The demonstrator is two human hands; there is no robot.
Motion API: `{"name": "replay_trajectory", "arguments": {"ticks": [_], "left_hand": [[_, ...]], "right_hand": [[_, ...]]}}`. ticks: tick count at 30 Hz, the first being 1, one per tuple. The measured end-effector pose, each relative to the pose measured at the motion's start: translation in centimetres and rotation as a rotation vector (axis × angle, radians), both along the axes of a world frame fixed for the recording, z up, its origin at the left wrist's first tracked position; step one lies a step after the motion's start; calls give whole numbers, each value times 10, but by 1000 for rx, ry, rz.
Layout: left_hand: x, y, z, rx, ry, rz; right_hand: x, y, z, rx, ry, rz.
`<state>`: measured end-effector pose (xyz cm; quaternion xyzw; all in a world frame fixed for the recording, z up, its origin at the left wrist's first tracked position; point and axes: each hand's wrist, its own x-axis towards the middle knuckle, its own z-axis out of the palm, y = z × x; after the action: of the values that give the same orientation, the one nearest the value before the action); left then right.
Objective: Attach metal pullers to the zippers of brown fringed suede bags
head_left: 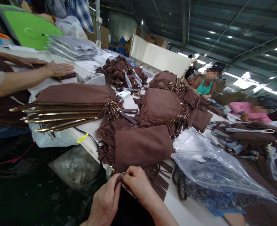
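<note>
Both hands meet at the near edge of the white table (190, 210). The left hand (105, 202) and the right hand (136, 183) pinch a small metal clasp (122, 173) on a dark strap (118, 181) between their fingertips. Just behind them lies a brown fringed bag (140, 146). More brown bags (70, 103) sit stacked to the left. A clear plastic bag (211, 169) lies on the right. A co-worker's hand (59, 69) rests flat far back.

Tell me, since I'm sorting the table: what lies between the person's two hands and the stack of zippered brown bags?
In the head view, a fringed brown suede bag lies between the hands and the stack.
</note>
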<state>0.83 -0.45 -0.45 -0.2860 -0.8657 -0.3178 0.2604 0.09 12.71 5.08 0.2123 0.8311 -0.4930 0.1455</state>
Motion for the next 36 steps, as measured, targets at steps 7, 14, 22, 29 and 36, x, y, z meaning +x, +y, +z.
{"name": "replay_trajectory", "arguments": {"ticks": [7,14,22,29,36], "left_hand": [[2,0,0,208,-348,-59],[-5,9,24,642,-1328,-1],[-7,10,34,1073,-1679,14],[-14,10,46,1169,-1937,91],[-17,14,48,1276,-2108,163]], "right_hand": [[5,7,1,-72,-30,49],[7,15,8,-31,44,101],[16,-1,9,180,89,52],[26,-16,-9,75,154,-79],[26,-15,-26,-161,231,-152]]}}
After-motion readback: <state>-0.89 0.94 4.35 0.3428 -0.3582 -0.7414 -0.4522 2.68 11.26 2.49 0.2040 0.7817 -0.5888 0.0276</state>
